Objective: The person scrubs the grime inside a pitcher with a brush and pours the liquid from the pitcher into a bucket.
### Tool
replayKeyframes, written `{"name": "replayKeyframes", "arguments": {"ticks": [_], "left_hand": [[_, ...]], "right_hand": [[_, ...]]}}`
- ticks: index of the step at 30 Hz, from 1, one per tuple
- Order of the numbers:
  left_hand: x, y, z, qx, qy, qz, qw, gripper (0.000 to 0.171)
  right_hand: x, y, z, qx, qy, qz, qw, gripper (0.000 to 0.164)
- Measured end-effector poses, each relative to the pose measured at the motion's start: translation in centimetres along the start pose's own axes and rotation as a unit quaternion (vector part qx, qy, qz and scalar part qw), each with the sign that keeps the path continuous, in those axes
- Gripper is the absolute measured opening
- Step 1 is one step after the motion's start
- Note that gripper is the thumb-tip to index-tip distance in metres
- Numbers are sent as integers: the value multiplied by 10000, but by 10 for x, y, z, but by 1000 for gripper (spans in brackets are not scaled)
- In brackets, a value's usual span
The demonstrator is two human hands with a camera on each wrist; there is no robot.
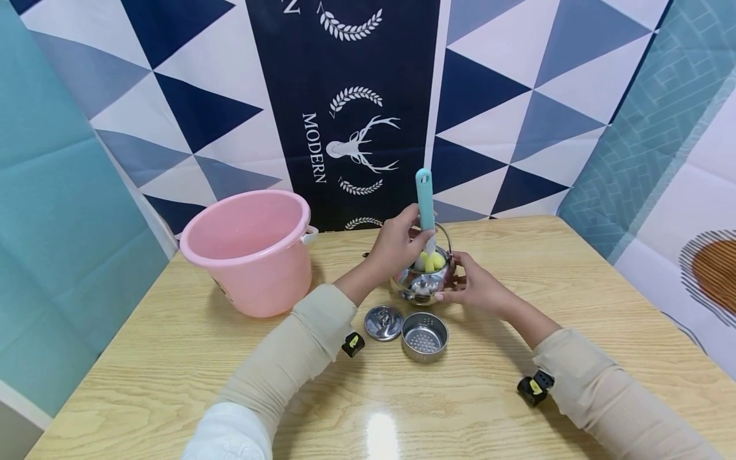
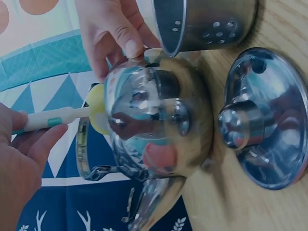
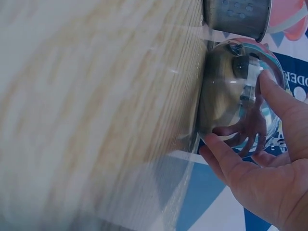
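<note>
Your left hand [image 1: 393, 244] grips the brush [image 1: 425, 201], its sponge [image 1: 432, 262] in the mouth of the teapot [image 1: 418, 289]; your right hand [image 1: 478, 287] holds the teapot's side. The teapot is on the surface [image 1: 460, 402], between both hands.

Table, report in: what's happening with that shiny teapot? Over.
Right hand grips teapot. Left hand holds brush, yellow sponge head at the opening. Lid and strainer close in front.

You have a mirror-finish metal teapot [image 1: 418, 287], uncovered and mouth upward, on the desk [image 1: 471, 390]. Your brush [image 1: 425, 207], turquoise-and-white handled, stands nearly upright, its yellow sponge head [image 1: 432, 262] partly inside the teapot's mouth.
</note>
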State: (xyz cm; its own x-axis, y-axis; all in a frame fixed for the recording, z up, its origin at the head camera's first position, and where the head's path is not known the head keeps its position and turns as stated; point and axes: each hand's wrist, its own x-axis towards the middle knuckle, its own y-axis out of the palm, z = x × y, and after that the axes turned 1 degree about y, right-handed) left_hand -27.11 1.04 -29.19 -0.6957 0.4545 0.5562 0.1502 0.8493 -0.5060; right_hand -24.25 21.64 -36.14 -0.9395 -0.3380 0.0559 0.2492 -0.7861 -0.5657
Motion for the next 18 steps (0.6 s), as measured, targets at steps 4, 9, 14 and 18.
{"name": "replayKeyframes", "arguments": {"ticks": [4, 9, 14, 18], "left_hand": [[2, -6, -5, 189, -107, 296, 9993, 28], [5, -15, -8, 524, -152, 613, 9966, 28], [7, -18, -6, 787, -105, 669, 9946, 27], [8, -18, -2, 783, -72, 528, 9955, 29]], "right_hand": [[0, 0, 1, -9, 82, 23, 10000, 90], [-2, 0, 2, 12, 26, 51, 10000, 90], [-1, 0, 1, -25, 6, 25, 10000, 90], [1, 0, -2, -65, 23, 0, 10000, 91]]}}
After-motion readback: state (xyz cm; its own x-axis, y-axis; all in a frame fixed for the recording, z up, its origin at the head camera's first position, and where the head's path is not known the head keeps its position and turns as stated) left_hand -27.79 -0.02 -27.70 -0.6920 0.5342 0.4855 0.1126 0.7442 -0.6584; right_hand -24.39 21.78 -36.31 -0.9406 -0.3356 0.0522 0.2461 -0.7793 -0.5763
